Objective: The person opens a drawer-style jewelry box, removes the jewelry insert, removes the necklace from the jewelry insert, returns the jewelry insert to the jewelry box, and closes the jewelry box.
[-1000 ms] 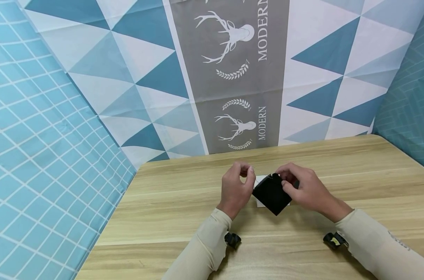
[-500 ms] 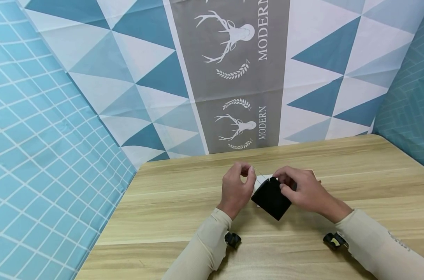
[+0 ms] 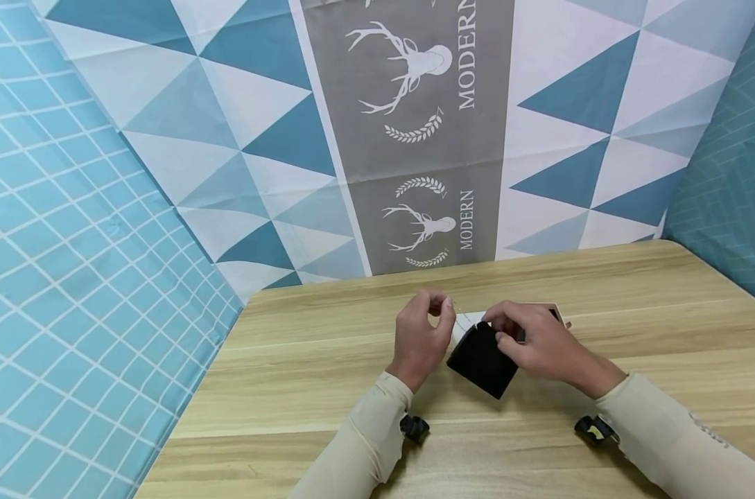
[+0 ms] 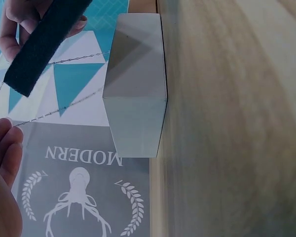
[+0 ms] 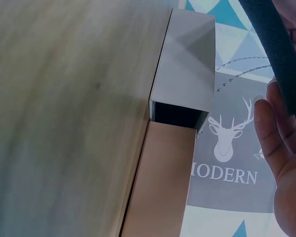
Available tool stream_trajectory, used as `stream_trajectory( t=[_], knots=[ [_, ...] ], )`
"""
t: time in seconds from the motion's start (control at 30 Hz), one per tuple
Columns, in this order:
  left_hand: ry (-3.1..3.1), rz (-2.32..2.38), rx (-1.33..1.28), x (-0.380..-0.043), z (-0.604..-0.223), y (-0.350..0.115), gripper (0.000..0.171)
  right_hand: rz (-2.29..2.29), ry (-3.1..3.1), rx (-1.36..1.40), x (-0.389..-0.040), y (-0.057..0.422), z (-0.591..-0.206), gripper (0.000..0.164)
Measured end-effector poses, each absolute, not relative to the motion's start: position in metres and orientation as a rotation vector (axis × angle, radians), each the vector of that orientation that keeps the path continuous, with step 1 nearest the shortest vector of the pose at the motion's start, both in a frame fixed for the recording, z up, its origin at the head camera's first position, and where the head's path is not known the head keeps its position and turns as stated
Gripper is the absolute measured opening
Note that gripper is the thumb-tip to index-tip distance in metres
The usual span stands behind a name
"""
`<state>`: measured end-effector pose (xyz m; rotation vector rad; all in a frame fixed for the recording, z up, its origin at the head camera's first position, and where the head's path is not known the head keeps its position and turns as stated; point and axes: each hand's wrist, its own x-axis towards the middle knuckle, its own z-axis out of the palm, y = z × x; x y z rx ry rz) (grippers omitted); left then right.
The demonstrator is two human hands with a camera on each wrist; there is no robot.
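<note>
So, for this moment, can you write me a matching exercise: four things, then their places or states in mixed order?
1. Black square pad
2. Thin metal-looking link chain
3. White rectangular box sleeve
4. Tan rectangular tray

A. Showing a dark opening at one end
B. Held by the right hand
C. At the sleeve's open end
D. Pinched by the left hand

Pairs: 1-B, 2-D, 3-A, 4-C

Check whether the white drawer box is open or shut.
Open: in the right wrist view, the brown drawer juts well out of the white cover.
</note>
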<state>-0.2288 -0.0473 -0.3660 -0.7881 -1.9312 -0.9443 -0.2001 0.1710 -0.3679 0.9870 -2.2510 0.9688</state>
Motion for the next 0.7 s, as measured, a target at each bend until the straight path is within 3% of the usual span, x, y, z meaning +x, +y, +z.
stream_trajectory(
  t=[0.7],
  knots=[
    [-1.937, -1.022, -0.758, -0.2283, -0.3666, -0.0476, 0.005, 0.942, -2.215, 1.042, -0.2008, 0.1702, -0.3693, 0.035]
  ],
)
